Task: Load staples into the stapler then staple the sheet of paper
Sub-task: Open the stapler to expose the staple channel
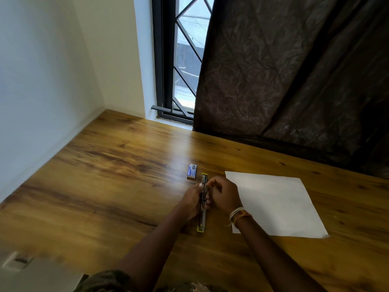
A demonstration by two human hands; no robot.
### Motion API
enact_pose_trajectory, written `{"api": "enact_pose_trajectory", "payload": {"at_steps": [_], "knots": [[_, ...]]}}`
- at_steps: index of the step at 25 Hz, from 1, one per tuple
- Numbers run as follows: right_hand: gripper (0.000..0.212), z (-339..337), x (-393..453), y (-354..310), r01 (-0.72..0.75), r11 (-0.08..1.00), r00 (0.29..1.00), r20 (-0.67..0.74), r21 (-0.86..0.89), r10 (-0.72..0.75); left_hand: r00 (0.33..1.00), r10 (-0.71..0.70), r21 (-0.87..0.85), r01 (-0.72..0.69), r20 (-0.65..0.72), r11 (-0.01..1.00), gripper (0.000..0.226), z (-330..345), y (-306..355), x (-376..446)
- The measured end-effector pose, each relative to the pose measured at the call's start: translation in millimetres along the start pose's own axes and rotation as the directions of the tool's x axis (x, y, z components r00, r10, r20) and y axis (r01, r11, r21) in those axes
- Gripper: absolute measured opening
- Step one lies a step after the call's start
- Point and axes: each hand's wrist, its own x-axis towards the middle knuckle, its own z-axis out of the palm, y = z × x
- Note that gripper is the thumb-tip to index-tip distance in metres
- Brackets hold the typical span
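A yellow stapler [202, 222] lies opened out flat on the wooden table [109, 178], its long axis running away from me. My left hand [191, 200] grips its middle from the left side. My right hand [224, 196] pinches at the metal channel from the right, fingertips curled over it; any staples between the fingers are too small to see. A small blue and white staple box [192, 171] sits just beyond the stapler, to its left. The white sheet of paper [275, 204] lies flat to the right of my right hand.
A white wall runs along the table's left side. A barred window [181, 66] and a dark patterned curtain [294, 76] stand behind the far edge. A grey object [37, 275] is at the lower left corner.
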Motion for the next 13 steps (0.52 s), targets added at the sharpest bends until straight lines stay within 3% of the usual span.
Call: {"api": "enact_pose_trajectory", "payload": {"at_steps": [13], "knots": [[0.033, 2.8, -18.1, 7.7, -0.1, 0.965, 0.995, 0.005, 0.241, 0.101, 0.996, -0.075, 0.017, 0.076, -0.052, 0.997, 0.038, 2.1, 3.1, 1.0]]}}
